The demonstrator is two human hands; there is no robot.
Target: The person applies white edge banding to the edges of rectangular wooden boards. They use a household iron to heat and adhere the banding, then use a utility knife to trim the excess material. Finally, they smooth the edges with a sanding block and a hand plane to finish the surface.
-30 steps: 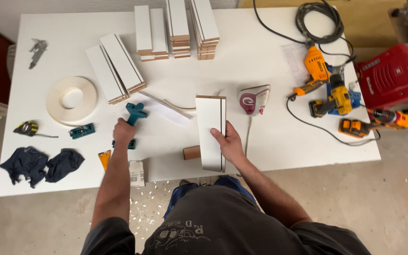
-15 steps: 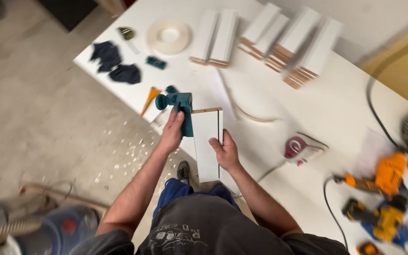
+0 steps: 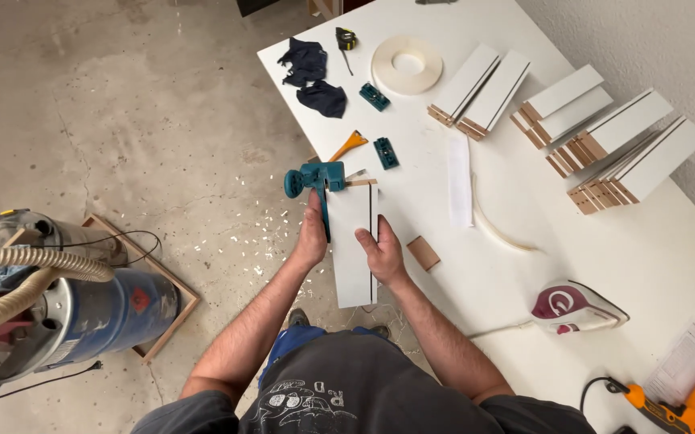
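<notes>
Head view, looking down. Left hand grips a teal edge-trimmer tool, fingers wrapped round its handle, tool set against the far left edge of a white panel. Right hand lies flat-ish on the panel's right side, thumb on top face, fingers curled over the right edge, holding it steady. Panel is long & narrow, lengthwise away from the person, sticking out past the near left corner of the white worktable; brown core shows at its far end.

On the table just beyond the panel: an orange-handled scraper & a small teal block. Further off, another teal block, a roll of white edge banding, a tape measure, dark cloths. Loose white banding strip lies right of the panel; small brown wood piece just beside the right hand.

Stacks of white panels along the far right. Clothes iron near right, orange power tool at the near right corner.

On the floor to the left: blue shop vac w/ ribbed hose; white shavings scattered under the table edge.
</notes>
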